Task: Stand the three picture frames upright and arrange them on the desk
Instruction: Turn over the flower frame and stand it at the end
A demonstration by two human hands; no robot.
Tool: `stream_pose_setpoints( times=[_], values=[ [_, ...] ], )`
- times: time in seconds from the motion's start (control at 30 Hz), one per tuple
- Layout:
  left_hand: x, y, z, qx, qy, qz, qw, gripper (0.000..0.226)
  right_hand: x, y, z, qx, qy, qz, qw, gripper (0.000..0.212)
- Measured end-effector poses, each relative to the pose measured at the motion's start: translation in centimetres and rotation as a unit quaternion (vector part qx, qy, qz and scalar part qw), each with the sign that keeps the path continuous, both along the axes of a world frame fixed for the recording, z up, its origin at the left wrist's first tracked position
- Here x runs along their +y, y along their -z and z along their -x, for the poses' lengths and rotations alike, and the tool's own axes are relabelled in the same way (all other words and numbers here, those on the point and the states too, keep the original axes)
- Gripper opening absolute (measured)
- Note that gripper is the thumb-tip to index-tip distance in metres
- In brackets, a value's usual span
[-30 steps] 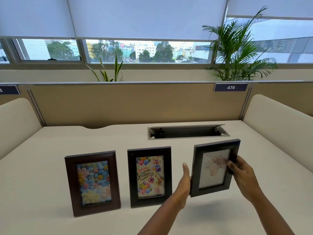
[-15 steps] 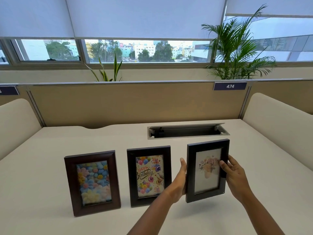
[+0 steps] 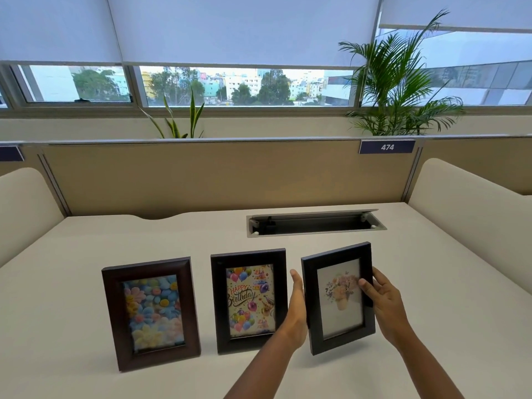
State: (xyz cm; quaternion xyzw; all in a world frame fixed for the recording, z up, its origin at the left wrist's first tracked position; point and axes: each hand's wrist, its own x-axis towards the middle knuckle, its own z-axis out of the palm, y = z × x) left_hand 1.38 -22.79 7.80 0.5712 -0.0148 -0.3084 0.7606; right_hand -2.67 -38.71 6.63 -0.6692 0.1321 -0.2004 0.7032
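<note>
Three dark picture frames line up on the cream desk. At the left, the flower-pattern frame stands upright. The "Happy Birthday" balloon frame stands upright in the middle. On the right is the flower-pot frame, turned slightly to the left, with its lower edge at or just above the desktop. My left hand presses flat against that frame's left edge. My right hand grips its right edge, thumb on the front.
An open cable tray is sunk into the desk behind the frames. A beige partition with a "474" label closes the back; padded side panels flank the desk. Plants stand beyond, by the windows.
Both hands have brought the flower-pot frame leftward and down toward the birthday frame, turning it from a rightward lean to nearly upright. The other two frames have not moved.
</note>
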Motion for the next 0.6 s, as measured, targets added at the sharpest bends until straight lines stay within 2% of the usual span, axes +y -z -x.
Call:
stream_pose_setpoints(
  times=[0.07, 0.17, 0.3, 0.6],
  values=[
    [-0.2, 0.5, 0.3, -0.003, -0.023, -0.037, 0.999, 0.076, 0.1, 0.2, -0.5, -0.002, 0.017, 0.014, 1.000, 0.036],
    [-0.2, 1.6, 1.9, -0.049, -0.063, -0.091, 0.993, 0.062, 0.3, 0.4, -1.3, -0.002, 0.055, 0.023, 0.998, 0.038],
    [-0.1, 3.2, 4.1, -0.115, -0.062, -0.164, 0.978, 0.052, 0.4, 0.8, -2.2, 0.009, 0.089, 0.028, 0.996, 0.040],
    [0.4, 3.4, 4.1, -0.129, -0.055, -0.206, 0.968, 0.052, 0.7, 1.4, -3.0, 0.027, 0.082, 0.027, 0.996, 0.040]
  ],
)
